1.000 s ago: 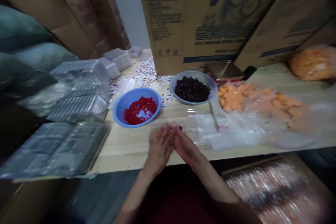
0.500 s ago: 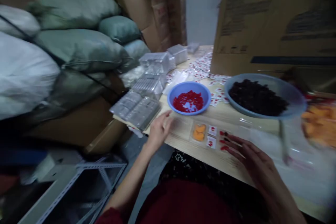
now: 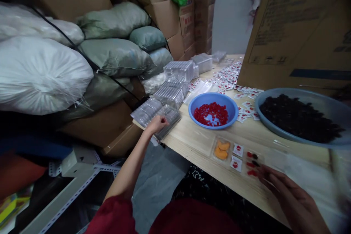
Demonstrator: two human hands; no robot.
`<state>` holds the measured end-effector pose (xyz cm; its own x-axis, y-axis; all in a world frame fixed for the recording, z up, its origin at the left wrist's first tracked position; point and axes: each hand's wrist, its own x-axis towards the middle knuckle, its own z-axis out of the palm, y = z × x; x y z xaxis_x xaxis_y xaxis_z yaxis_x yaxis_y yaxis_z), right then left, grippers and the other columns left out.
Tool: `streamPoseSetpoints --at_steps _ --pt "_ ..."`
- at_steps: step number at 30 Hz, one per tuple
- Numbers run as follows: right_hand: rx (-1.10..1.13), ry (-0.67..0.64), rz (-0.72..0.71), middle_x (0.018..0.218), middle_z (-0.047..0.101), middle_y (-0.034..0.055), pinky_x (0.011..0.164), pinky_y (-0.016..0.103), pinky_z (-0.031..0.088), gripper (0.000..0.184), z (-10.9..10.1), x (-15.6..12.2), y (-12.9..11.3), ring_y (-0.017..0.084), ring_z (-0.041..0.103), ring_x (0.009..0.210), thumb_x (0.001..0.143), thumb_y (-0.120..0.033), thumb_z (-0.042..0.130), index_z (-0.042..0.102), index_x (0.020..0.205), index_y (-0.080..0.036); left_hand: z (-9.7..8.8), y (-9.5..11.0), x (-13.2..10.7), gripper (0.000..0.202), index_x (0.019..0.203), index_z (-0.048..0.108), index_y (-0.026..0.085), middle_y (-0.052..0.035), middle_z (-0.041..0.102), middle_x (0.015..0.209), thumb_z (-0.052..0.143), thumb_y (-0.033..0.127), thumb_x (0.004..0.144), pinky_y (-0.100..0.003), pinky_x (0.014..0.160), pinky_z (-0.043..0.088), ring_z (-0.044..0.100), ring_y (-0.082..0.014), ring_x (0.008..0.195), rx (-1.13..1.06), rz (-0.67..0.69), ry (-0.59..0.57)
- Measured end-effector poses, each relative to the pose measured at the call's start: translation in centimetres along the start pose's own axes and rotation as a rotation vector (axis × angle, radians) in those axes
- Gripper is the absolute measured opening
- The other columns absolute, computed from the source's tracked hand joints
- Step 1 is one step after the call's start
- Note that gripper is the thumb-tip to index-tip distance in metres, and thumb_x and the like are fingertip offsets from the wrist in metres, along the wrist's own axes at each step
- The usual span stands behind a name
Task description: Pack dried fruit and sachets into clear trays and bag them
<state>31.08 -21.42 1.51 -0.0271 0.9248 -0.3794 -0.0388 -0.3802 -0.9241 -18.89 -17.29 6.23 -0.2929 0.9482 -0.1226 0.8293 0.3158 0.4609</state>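
My left hand [image 3: 157, 123] reaches out to the left and rests on the nearest stack of clear plastic trays [image 3: 156, 112] at the table's left end, fingers curled on a tray's edge. My right hand [image 3: 285, 190] lies at the table's near edge with fingers stretched toward a filled clear tray [image 3: 236, 153] that holds orange pieces, small red-and-white packets and red and dark bits. Its fingertips touch the right end of that tray. Behind the tray stand a blue bowl of red pieces [image 3: 213, 110] and a grey bowl of dark pieces [image 3: 298, 117].
More stacks of clear trays [image 3: 178, 71] line the table's left side. Several small red-and-white packets [image 3: 233, 76] lie scattered at the back. A big cardboard box [image 3: 298, 33] stands behind the bowls. Stuffed sacks [image 3: 115, 56] and boxes pile up at the left; metal shelving parts [image 3: 82, 175] lie on the floor.
The view has swung left. My left hand has moved from the table's edge onto the near stack of clear trays. My right hand stays by the filled tray.
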Motion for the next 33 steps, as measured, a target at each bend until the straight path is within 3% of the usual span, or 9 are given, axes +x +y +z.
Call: streamPoseSetpoints --at_steps 5,15,23,27,33 --pt "0.031 -0.039 0.039 0.130 0.066 0.0033 0.101 0.025 0.049 0.050 -0.9 0.2 1.3 0.028 0.058 0.125 0.075 -0.052 0.075 0.070 0.118 -0.027 0.1 -0.9 0.4 0.028 0.069 0.067 0.014 0.0023 0.056 0.056 0.055 0.038 0.077 -0.024 0.056 0.035 0.046 -0.0114 0.055 -0.020 -0.028 -0.042" --pt "0.016 -0.041 0.044 0.126 0.069 0.0068 0.107 0.032 0.045 0.052 0.7 -0.4 0.3 0.031 0.060 0.123 0.073 -0.055 0.075 0.072 0.114 -0.023 0.7 0.4 -0.4 0.022 0.071 0.070 0.015 -0.0014 0.059 0.059 0.053 0.025 0.080 -0.026 0.060 0.033 0.053 -0.0150 0.062 0.147 -0.035 0.016" --pt "0.023 -0.048 0.052 0.129 0.067 0.0065 0.106 0.033 0.047 0.054 -0.1 -1.1 1.8 0.031 0.058 0.124 0.074 -0.054 0.075 0.070 0.118 -0.024 1.0 1.7 -0.7 0.014 0.068 0.070 0.015 -0.0060 0.063 0.062 0.057 0.019 0.074 -0.027 0.062 0.035 0.055 -0.0175 0.064 0.236 -0.065 0.079" --pt "0.003 -0.063 0.040 0.134 0.064 0.0035 0.111 0.032 0.040 0.050 -0.2 -1.3 2.2 0.028 0.056 0.128 0.077 -0.053 0.073 0.070 0.119 -0.026 0.3 1.4 -1.1 0.013 0.069 0.068 0.016 -0.0042 0.062 0.063 0.057 0.021 0.073 -0.027 0.062 0.033 0.054 -0.0168 0.064 0.197 -0.024 0.117" --pt "0.016 -0.068 0.059 0.127 0.069 0.0039 0.104 0.028 0.047 0.051 0.4 -0.9 1.9 0.028 0.061 0.122 0.073 -0.054 0.076 0.072 0.115 -0.027 -1.3 -0.1 -0.8 0.016 0.064 0.065 0.016 0.0021 0.056 0.056 0.055 0.025 0.071 -0.023 0.059 0.033 0.051 -0.0122 0.059 -0.002 0.036 0.068"
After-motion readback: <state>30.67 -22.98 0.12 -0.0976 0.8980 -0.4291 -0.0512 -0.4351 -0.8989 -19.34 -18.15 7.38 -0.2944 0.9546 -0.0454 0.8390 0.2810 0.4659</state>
